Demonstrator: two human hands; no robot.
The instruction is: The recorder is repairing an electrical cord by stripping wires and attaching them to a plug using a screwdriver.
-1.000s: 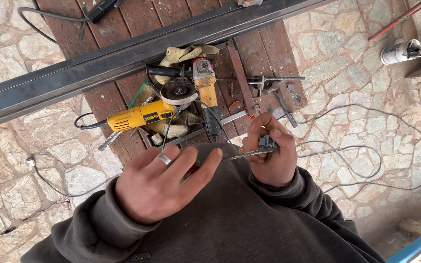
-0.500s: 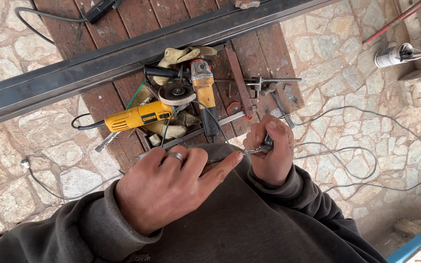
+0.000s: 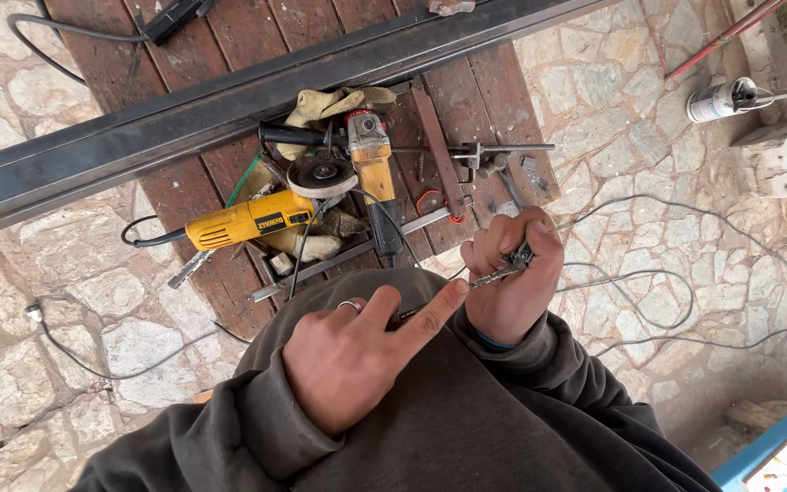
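Observation:
My right hand point(image 3: 507, 278) is closed around a small dark metal tool point(image 3: 503, 269), whose thin shaft points left toward my other hand. My left hand point(image 3: 357, 360) wears a ring; its index finger is stretched out and its tip touches the shaft, the other fingers spread. Both hands hover over my grey sweatshirt, just in front of a wooden pallet point(image 3: 229, 178). Past my hands, a yellow angle grinder point(image 3: 248, 219) and a second orange-bodied grinder point(image 3: 371, 164) lie on the pallet.
A long dark steel beam point(image 3: 184, 118) crosses the pallet diagonally. Work gloves point(image 3: 330, 105), a clamp point(image 3: 489, 155) and flat metal bars lie by the grinders. Thin cables point(image 3: 649, 273) loop over the stone paving on the right. A spray can point(image 3: 717, 100) lies far right.
My left hand has gone from flat and spread to pointing with the index finger at the tool's shaft. My right hand keeps hold of the tool and has shifted slightly.

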